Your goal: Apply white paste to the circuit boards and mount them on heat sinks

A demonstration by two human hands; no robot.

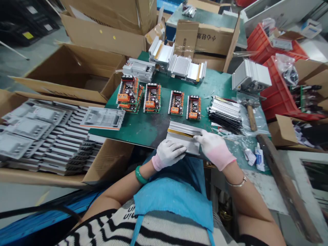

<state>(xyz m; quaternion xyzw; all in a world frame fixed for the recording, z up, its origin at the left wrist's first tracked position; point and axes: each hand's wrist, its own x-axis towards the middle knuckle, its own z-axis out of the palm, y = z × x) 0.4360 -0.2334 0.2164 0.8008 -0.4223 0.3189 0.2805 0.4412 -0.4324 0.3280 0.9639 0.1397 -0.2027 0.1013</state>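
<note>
An aluminium heat sink (186,145) with fins along its far side lies at the table's near edge. A yellow-brown strip (179,133) runs lengthwise across it. My left hand (169,153), in a white glove with a pink cuff, closes over its near left part. At its right end, my right hand (212,146) grips the edge, fingertips by the end of the strip. The undersides of both hands are hidden. Beyond the heat sink stand orange-and-black circuit boards (175,103), some of them stacked at the left.
A pile of thin metal strips (224,114) lies right of the boards, near a hammer (251,114). More finned heat sinks (179,66) stand at the back. Left, a carton (102,167) holds grey housings. A wooden bar (284,181) and glue tube (259,158) lie right.
</note>
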